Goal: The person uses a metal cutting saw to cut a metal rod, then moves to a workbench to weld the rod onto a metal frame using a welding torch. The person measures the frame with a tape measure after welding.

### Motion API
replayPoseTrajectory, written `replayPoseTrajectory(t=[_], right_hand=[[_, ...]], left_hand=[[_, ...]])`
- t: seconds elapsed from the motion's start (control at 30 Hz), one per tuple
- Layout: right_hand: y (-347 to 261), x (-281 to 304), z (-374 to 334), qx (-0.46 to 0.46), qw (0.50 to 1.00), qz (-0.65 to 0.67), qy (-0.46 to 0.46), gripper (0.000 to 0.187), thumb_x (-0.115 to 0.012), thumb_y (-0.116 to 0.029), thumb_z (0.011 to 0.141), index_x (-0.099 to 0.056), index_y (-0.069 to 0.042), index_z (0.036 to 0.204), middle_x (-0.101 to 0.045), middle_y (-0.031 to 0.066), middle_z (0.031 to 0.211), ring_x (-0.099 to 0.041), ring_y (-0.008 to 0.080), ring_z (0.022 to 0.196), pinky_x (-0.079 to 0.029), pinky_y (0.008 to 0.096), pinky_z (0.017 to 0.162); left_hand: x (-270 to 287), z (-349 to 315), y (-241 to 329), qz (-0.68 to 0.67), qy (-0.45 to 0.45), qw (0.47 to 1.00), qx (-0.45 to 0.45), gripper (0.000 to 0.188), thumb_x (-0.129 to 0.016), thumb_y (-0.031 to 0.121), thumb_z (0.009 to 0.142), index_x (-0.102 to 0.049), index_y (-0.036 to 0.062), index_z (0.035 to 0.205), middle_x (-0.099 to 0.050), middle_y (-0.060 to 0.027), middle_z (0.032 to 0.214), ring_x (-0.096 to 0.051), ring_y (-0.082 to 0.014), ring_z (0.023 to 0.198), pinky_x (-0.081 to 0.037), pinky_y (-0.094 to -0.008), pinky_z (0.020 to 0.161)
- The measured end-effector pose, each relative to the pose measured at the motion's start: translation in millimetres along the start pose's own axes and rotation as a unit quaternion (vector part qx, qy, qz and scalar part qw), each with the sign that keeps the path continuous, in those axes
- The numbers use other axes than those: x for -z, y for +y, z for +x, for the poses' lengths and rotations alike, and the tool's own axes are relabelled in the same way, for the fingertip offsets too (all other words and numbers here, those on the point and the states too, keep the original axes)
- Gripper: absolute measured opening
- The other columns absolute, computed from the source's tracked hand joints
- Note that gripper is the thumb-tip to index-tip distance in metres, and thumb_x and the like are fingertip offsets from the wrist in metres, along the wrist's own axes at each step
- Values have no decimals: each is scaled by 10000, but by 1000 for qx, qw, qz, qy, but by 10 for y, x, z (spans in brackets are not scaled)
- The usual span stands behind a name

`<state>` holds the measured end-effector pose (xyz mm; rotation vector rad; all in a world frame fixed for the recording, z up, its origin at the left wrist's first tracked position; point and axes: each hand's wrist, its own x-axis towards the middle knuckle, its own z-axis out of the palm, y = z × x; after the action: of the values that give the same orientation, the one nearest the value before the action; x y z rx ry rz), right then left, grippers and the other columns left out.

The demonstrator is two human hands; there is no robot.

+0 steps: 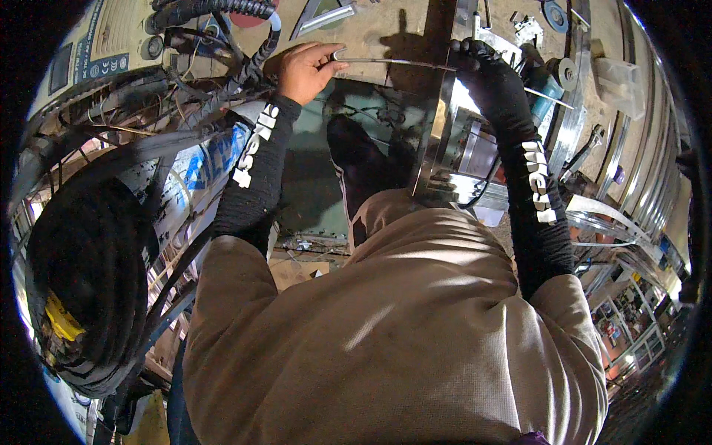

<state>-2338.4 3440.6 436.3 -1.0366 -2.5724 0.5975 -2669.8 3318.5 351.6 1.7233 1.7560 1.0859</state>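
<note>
I count my two hands: the bare left hand point(305, 70) and the black-gloved right hand point(486, 70). Between them there is one thin metal rod point(393, 62). One shiny steel frame point(437, 141) stands below it. One coil of black cable point(89, 282) hangs at my left.

Left hand point(308, 68) pinching; right hand point(486, 70) fisted.

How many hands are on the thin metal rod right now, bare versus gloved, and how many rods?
Bare hand: 1, the left hand
Gloved hand: 1, the right hand in a black glove
Thin metal rod: 1
Total: 3
</note>
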Motion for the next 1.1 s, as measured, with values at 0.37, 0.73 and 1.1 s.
replayPoseTrajectory(t=[0.37,0.73,1.1], right_hand=[[-267,-23,156,-2,997,60,41,329,-723,-169,894,-670,-81,1206,-738,149,987,-723,352,904,-581,394,786],[-314,-223,416,-180,865,467,-34,225,-680,-240,1005,-748,-63,1126,-682,-40,923,-593,64,845,-488,251,752],[-61,-622,558,-60,892,442,-81,137,-691,-116,950,-662,-46,1064,-654,-20,926,-589,83,865,-504,291,767]], left_hand=[[-38,-3,-82,-13,2,1000,-7,370,-870,243,788,-773,121,1124,-668,-70,788,-626,-206,648,-510,-322,622],[-32,-3,-80,10,-1,1000,1,379,-869,245,792,-770,93,1124,-685,-84,810,-632,-212,651,-517,-315,629],[-30,-3,-86,13,8,1000,-23,359,-866,247,797,-771,105,1113,-707,-75,834,-649,-212,666,-532,-316,638]])
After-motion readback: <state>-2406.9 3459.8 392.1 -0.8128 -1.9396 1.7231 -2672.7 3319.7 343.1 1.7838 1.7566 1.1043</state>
